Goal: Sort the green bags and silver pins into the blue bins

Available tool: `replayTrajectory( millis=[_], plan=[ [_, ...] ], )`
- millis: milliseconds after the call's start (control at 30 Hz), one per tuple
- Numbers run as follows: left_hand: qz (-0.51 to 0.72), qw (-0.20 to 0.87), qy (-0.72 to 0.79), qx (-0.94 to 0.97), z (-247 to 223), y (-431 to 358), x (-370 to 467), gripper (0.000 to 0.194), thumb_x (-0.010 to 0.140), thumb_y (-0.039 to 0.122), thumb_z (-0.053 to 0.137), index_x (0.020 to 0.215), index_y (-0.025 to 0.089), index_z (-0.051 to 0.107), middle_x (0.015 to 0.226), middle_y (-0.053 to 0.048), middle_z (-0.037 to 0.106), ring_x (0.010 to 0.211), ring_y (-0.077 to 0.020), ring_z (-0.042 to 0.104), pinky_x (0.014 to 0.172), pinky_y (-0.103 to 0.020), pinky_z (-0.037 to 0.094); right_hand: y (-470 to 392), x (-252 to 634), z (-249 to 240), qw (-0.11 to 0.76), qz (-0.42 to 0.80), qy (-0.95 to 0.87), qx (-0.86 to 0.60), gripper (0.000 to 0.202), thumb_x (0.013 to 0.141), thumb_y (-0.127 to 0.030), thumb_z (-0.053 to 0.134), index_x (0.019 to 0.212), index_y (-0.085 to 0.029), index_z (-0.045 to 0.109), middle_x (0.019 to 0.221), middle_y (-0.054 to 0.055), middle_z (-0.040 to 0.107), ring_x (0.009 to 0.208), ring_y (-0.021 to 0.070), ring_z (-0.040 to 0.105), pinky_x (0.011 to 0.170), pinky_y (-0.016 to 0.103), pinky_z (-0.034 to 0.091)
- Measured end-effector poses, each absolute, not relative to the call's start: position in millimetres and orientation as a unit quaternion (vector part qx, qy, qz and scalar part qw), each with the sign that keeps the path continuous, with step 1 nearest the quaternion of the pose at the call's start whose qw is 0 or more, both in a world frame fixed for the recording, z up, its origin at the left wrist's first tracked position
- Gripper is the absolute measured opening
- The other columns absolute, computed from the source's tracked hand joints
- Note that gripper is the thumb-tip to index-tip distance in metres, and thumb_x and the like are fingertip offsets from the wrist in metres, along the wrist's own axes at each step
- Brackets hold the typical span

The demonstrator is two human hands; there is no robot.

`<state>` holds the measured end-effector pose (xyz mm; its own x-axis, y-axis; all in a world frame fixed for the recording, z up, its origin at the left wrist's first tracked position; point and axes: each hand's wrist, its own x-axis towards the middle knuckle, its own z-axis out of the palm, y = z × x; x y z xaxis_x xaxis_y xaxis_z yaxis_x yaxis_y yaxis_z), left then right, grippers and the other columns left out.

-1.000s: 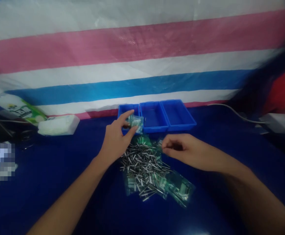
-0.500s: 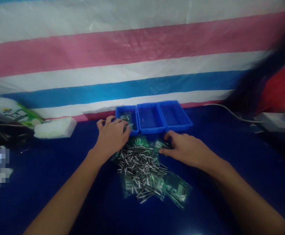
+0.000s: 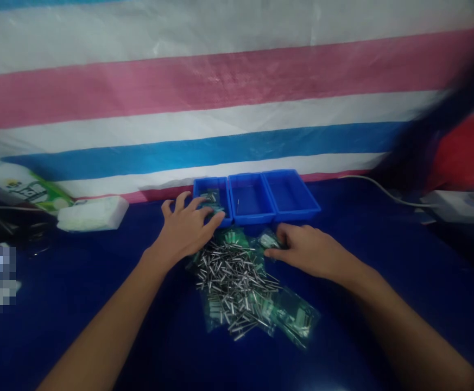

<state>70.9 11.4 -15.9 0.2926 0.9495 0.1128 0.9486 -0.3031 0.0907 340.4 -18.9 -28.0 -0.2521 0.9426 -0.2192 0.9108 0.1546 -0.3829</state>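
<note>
A heap of silver blind rivets (image 3: pixel 232 277) lies on the dark blue table over several clear green-tinted plastic bags. My left hand (image 3: pixel 183 228) hovers at the near left corner of the left blue bin (image 3: pixel 229 209), fingers spread, holding nothing. Inside that bin is a small filled plastic bag (image 3: pixel 210 196). On the right of the heap, my right hand (image 3: pixel 305 247) has its thumb and curled fingers closed on a small bag of rivets (image 3: pixel 268 239). Its other fingers are hidden underneath. One bag (image 3: pixel 296 315) rests at the heap's lower right.
The middle blue bin (image 3: pixel 253 198) holds a single thin piece, and the right blue bin (image 3: pixel 291 193) adjoins it. At left are a tissue pack (image 3: pixel 92 213) and a white-green bottle (image 3: pixel 25 184). A cable (image 3: pixel 383 189) runs to a white box at right. Striped sheeting (image 3: pixel 220 81) stands behind.
My left hand's fingers have spread wider, its thumb moving away from the others, and more of the left bin's contents shows. My right hand has barely moved and keeps the small bag.
</note>
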Motion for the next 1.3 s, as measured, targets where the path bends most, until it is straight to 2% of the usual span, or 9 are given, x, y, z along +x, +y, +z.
replayTrajectory(
  millis=[133,400,700,900,1000,1100,1167,1233,1300],
  plan=[
    [0.076,0.028,0.585,0.807,-16.8,12.6,69.6,0.059,0.098,0.067,0.034,0.128,0.028,0.066,0.134,-0.008,0.065,0.142,-0.044,0.029,0.108,-0.073,0.01,-19.2,340.0,-27.5,0.045,0.229,-0.758,-0.609,0.037,0.082,-0.057,0.062,0.072,-0.023,0.052,0.07,0.003,0.063,0.06,0.0198,0.055,0.053,0.034,0.029],
    [0.079,0.007,0.586,0.806,-23.4,12.5,66.9,0.062,0.097,0.068,0.037,0.137,0.025,0.058,0.136,-0.01,0.062,0.144,-0.0402,0.029,0.115,-0.068,0.01,-17.8,339.1,-27.8,0.026,0.219,-0.759,-0.613,0.038,0.084,-0.057,0.061,0.074,-0.023,0.051,0.072,0.002,0.064,0.064,0.0196,0.057,0.055,0.033,0.03],
    [0.105,-0.024,0.569,0.815,-27.3,9.5,66.4,0.05,0.097,0.061,0.044,0.13,0.028,0.064,0.142,-0.007,0.057,0.143,-0.0405,0.032,0.116,-0.068,0.012,-16.2,342.4,-26.5,0.076,0.25,-0.76,-0.595,0.038,0.088,-0.049,0.059,0.066,-0.022,0.045,0.064,0.0,0.057,0.059,0.0159,0.05,0.053,0.032,0.029],
    [0.098,-0.018,0.569,0.816,-28.0,12.2,65.0,0.048,0.096,0.064,0.045,0.11,0.026,0.072,0.139,-0.007,0.059,0.142,-0.0402,0.034,0.114,-0.07,0.016,-15.6,342.6,-25.0,0.119,0.249,-0.757,-0.592,0.041,0.088,-0.045,0.06,0.064,-0.022,0.038,0.06,-0.002,0.05,0.056,0.0145,0.045,0.052,0.032,0.027],
    [0.116,-0.03,0.57,0.813,-25.9,10.0,65.3,0.049,0.096,0.064,0.047,0.115,0.025,0.069,0.145,-0.009,0.054,0.143,-0.0395,0.033,0.113,-0.069,0.02,-15.9,343.2,-23.7,0.17,0.278,-0.747,-0.58,0.045,0.088,-0.046,0.061,0.063,-0.022,0.034,0.058,-0.003,0.045,0.054,0.013,0.04,0.051,0.031,0.027],
    [0.187,-0.061,0.563,0.803,-17.9,-1.2,69.8,0.049,0.095,0.06,0.053,0.129,0.025,0.061,0.153,-0.011,0.044,0.144,-0.0381,0.03,0.113,-0.064,0.025,-16.7,342.5,-19.7,0.241,0.358,-0.716,-0.549,0.043,0.087,-0.047,0.065,0.065,-0.022,0.037,0.06,-0.004,0.047,0.055,0.0125,0.044,0.052,0.03,0.032],
    [0.256,-0.05,0.547,0.796,-10.3,-13.3,75.8,0.044,0.095,0.053,0.056,0.13,0.026,0.06,0.15,-0.01,0.047,0.141,-0.0357,0.035,0.112,-0.06,0.03,-17.9,340.6,-15.6,0.282,0.429,-0.686,-0.516,0.036,0.086,-0.046,0.069,0.072,-0.022,0.046,0.063,-0.003,0.054,0.059,0.0138,0.052,0.055,0.03,0.038],
    [0.326,0.025,0.516,0.791,-3.4,-26.8,83.4,0.034,0.098,0.043,0.054,0.125,0.025,0.062,0.138,-0.008,0.058,0.128,-0.0296,0.05,0.106,-0.051,0.04,-20.0,337.5,-11.4,0.314,0.488,-0.659,-0.48,0.029,0.084,-0.044,0.072,0.081,-0.022,0.054,0.065,-0.003,0.06,0.063,0.0153,0.059,0.061,0.031,0.044],
    [0.365,0.166,0.486,0.777,0.9,-39.0,91.4,0.03,0.1,0.038,0.05,0.124,0.025,0.063,0.118,-0.005,0.067,0.102,-0.0209,0.063,0.086,-0.036,0.051,-23.2,333.3,-8.3,0.344,0.519,-0.641,-0.449,0.026,0.082,-0.042,0.075,0.086,-0.022,0.059,0.064,-0.003,0.061,0.064,0.0155,0.061,0.064,0.031,0.047]
  ],
)
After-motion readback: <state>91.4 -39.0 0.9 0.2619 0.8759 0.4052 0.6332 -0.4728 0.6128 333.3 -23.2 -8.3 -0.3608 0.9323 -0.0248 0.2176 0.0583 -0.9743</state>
